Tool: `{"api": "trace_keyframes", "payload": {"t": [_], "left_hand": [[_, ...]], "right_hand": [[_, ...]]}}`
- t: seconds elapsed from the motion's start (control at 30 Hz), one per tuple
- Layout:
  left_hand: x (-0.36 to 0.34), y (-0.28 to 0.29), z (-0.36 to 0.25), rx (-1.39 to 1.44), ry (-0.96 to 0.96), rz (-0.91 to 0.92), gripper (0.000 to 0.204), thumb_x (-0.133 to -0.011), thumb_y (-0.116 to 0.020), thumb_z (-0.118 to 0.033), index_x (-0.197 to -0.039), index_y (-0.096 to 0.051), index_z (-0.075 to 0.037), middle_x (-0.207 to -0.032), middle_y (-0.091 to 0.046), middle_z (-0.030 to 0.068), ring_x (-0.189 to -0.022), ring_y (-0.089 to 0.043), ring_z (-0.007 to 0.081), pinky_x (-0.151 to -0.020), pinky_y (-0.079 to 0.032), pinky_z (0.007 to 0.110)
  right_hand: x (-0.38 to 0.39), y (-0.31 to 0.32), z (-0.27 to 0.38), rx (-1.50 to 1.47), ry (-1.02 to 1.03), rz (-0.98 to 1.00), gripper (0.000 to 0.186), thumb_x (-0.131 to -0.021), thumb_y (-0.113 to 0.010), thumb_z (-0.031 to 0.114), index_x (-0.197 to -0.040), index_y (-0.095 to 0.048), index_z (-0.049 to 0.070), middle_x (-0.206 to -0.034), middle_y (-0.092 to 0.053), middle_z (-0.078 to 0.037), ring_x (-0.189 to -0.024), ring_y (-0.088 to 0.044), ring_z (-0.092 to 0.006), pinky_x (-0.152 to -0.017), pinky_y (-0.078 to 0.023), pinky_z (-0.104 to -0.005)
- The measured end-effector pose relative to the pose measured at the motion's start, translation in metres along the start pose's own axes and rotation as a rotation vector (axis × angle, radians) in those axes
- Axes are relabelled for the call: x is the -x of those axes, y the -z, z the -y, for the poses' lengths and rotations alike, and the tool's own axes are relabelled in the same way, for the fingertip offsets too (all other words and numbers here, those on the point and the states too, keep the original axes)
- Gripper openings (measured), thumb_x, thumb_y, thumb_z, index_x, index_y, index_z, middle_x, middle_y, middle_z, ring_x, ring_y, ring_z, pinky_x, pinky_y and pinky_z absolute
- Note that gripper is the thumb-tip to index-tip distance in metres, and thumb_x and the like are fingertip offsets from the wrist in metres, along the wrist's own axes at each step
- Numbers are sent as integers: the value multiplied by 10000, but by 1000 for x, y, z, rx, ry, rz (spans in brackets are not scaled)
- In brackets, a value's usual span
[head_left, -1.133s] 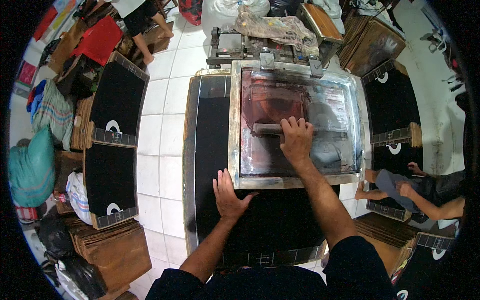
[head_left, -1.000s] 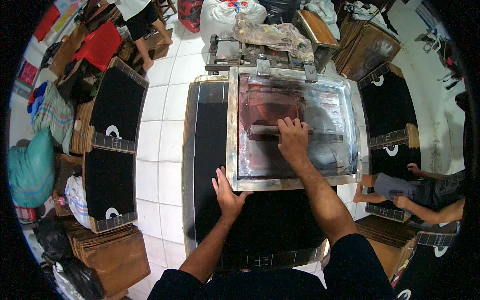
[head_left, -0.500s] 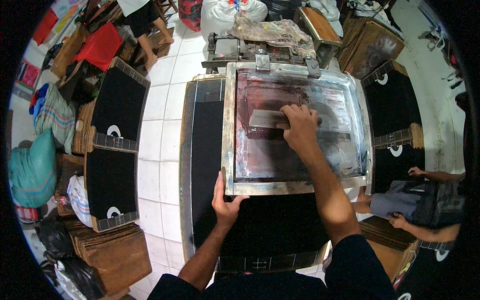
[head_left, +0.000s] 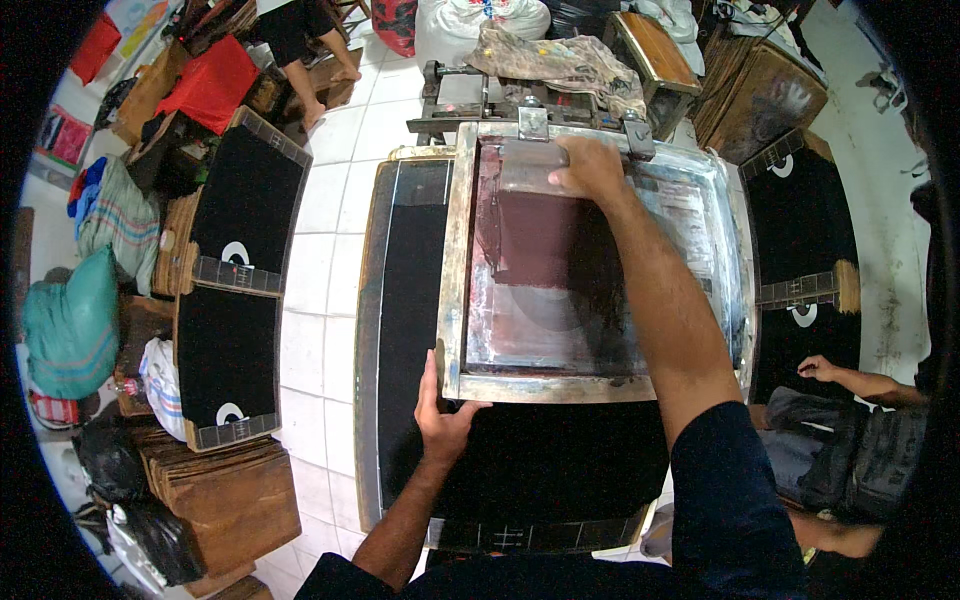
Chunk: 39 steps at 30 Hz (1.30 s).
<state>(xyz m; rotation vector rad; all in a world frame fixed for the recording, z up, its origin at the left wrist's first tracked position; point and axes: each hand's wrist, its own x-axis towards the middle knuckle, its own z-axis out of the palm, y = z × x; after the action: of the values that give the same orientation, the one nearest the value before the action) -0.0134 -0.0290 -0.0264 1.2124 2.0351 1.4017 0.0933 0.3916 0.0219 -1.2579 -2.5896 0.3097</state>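
A grey squeegee (head_left: 528, 168) lies at the far end of a wooden-framed screen (head_left: 560, 388), its right portion inside the worker's right hand (head_left: 592, 172). The thumb presses along the near face of the squeegee, pinching it against fingers folded over the far side. At the screen's near left corner, the left hand (head_left: 443, 428) has its fingers upright beside the left bar and its thumb stretched apart below the near bar; whether they grip the wood cannot be told.

The right hand conceals the squeegee's right end, and the right forearm crosses the mesh, covering part of the near bar. Most of the right fingers are out of sight, while the left fingers overlap one another edge-on. A faint curved shape on the mesh is hard to make out.

The squeegee is flat, straight-edged and smudged. Just below it, a dark red-brown rectangle coats the cloudy, stained mesh. The frame's pale wood is blotched, with metal clamps (head_left: 534, 124) at its far bar and a black board (head_left: 560, 460) beneath.
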Motion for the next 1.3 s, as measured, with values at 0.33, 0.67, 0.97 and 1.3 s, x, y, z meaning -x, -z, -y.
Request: {"api": "trace_keyframes", "payload": {"t": [0.33,0.67,0.97,1.3], "left_hand": [[-1,-1,-8,147,169,45,1124,-662,-928,35,-1600,-311,-17,-1535,-495,199,-1351,-541,262,-1117,-493,400],[-17,34,-101,290,21,12,1129,-667,-884,113,-1614,-283,-18,-1440,-587,195,-1228,-617,240,-1062,-527,372],[-80,149,3,270,-110,-107,955,-829,-869,-104,-1605,-317,-27,-1448,-550,260,-1072,-669,256,-928,-568,384],[385,216,352,47,962,64,371,-940,-727,-343,-1098,-781,-11,-1006,-780,209,-898,-738,258,-789,-566,394]], "right_hand": [[162,-4,69,-42,-69,-150,357,-679,-858,133,-993,-691,158,-992,-649,-50,-1046,-593,-309,-935,-433,-494],[275,65,132,-58,-54,-701,325,-761,-692,76,-1069,-747,165,-1023,-686,-31,-1064,-583,-292,-1025,-360,-499],[136,247,139,148,109,-988,373,-798,-719,123,-1168,-708,163,-1095,-703,-27,-1092,-595,-263,-1029,-375,-448],[34,346,109,141,-20,-873,426,-868,-793,324,-1252,-702,164,-1082,-766,-118,-945,-726,-278,-884,-535,-379]]}}
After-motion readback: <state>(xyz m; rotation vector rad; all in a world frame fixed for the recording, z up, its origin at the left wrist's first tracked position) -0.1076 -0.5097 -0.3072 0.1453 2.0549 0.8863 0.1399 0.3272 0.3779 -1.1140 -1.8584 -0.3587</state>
